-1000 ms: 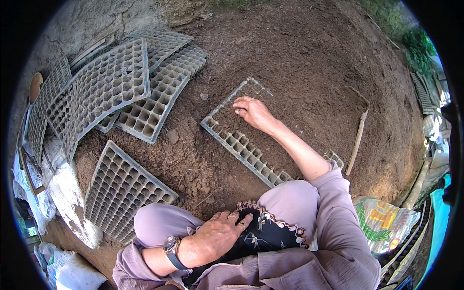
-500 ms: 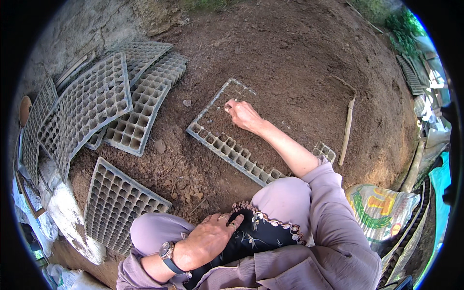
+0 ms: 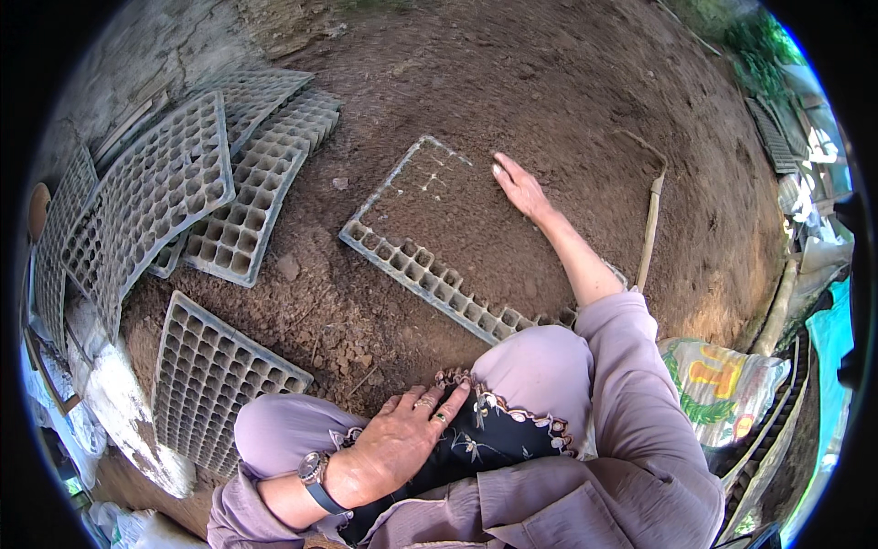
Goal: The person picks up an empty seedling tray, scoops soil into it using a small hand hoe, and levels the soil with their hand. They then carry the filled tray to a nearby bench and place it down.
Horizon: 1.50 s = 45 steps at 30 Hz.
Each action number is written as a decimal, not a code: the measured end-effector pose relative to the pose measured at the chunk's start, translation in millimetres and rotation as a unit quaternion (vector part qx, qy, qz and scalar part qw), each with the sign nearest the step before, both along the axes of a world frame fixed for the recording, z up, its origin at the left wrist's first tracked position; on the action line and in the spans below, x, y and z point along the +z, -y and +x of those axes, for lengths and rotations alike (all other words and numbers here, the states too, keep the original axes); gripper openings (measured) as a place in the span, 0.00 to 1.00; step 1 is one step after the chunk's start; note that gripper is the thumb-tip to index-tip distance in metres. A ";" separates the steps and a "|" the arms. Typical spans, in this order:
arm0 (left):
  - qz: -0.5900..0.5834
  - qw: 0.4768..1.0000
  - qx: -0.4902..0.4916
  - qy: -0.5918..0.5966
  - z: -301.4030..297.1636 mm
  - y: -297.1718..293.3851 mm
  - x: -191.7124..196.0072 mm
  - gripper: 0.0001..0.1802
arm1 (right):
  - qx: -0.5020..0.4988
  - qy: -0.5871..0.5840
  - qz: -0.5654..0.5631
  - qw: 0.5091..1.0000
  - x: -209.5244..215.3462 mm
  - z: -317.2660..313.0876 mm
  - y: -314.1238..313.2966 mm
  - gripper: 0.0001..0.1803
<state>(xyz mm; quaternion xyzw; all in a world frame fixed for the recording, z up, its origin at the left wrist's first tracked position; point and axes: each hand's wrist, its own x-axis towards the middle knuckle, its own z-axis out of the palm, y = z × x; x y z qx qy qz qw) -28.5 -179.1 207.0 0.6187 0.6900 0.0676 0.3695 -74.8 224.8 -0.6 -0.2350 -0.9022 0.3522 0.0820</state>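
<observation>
A seedling tray point(image 3: 411, 267) lies on the ground before me, most of its cells covered with brown soil point(image 3: 512, 247). One row of unfilled cells shows along its near edge, and thin rim lines show at its far left corner. My right hand point(image 3: 519, 187) is at the tray's far side, fingers stretched out low against the soil, holding nothing visible. Resting flat on my lap, my left hand point(image 3: 391, 448) has its fingers extended over a black embroidered cloth point(image 3: 471, 439). A watch and rings are on that hand.
Several empty seedling trays point(image 3: 165, 192) lean in a pile at the left, by a wall. Another tray point(image 3: 215, 375) stands near my left knee. A bent stick point(image 3: 651, 224) lies on the soil at the right, beyond a printed sack point(image 3: 722, 389).
My right hand has moved right and slightly farther away across the soil, its curled fingers now straightened. More rim lines show where it was. My left hand stays on my lap.
</observation>
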 end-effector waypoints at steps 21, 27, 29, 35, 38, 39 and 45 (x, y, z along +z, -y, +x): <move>-0.059 0.991 -0.102 0.063 22.6 -6.2 6.6 0.46 | 0.358 -0.135 0.046 0.923 -40.1 -3.7 169.0 0.27; -0.056 0.993 -0.106 0.008 18.9 2.8 3.4 0.43 | 0.434 -0.112 0.000 0.894 -28.8 42.6 168.6 0.19; -0.056 0.993 -0.104 -0.010 20.0 11.3 2.1 0.41 | 0.458 -0.081 0.012 0.885 -23.3 55.3 154.1 0.19; -0.062 0.991 -0.113 -0.046 23.1 29.6 4.1 0.35 | 0.467 -0.065 0.193 0.861 -19.7 34.6 114.2 0.25; -0.078 0.989 -0.113 -0.054 20.3 28.5 6.1 0.35 | 0.475 -0.076 0.238 0.844 -26.0 -12.9 109.4 0.28; -0.080 0.988 -0.118 -0.056 18.5 27.5 6.4 0.35 | 0.453 -0.084 0.247 0.853 -28.6 -29.8 108.1 0.28; -0.098 0.989 -0.103 -0.036 11.8 23.9 9.3 0.34 | 0.257 -0.041 0.303 0.917 -38.9 -103.1 65.1 0.25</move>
